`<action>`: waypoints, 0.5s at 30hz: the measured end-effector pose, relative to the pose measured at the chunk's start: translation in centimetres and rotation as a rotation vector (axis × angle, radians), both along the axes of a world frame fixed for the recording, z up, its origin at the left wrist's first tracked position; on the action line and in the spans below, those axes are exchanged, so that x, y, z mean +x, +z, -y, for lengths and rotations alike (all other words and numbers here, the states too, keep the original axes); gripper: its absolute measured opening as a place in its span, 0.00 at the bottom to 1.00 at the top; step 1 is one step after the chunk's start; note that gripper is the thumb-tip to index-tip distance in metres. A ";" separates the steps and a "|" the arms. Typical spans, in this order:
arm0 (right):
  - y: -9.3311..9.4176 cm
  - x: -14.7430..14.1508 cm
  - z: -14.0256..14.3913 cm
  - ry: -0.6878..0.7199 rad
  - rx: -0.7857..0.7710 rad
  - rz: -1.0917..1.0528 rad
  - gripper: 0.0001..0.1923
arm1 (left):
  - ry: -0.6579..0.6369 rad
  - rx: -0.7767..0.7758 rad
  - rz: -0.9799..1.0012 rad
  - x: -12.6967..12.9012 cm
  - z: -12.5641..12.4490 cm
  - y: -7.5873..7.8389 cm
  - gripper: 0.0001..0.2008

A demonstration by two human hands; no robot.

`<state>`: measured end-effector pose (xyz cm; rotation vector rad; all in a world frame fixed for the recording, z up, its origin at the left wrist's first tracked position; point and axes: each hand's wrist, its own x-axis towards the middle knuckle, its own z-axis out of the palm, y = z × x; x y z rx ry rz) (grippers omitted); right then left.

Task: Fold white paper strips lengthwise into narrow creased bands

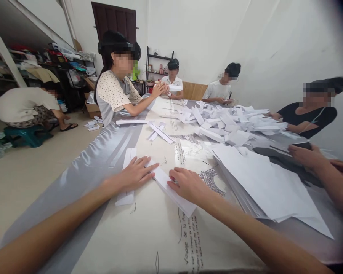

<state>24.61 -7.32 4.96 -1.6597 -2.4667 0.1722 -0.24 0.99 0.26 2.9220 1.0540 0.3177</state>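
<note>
The left hand (pixel 137 174) lies with fingers spread, its fingertips resting on the upper end of a folded paper strip (pixel 163 179). The right hand (pixel 190 184) curls over the same strip farther down, thumb and fingers touching it — whether it pinches the paper, I cannot tell. The strip lies slantwise on the printed tablecloth (pixel 143 236), between both hands. A second strip (pixel 129 158) runs beneath the left hand. Beyond it, crossed strips (pixel 159 131) lie together; to the right sit a stack of sheets (pixel 263 179) and, farther off, a heap of folded papers (pixel 225 120).
</note>
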 end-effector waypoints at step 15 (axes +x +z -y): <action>-3.4 0.4 -2.3 0.019 -0.001 -0.349 0.02 | -0.164 0.094 0.184 1.1 1.2 -0.4 0.15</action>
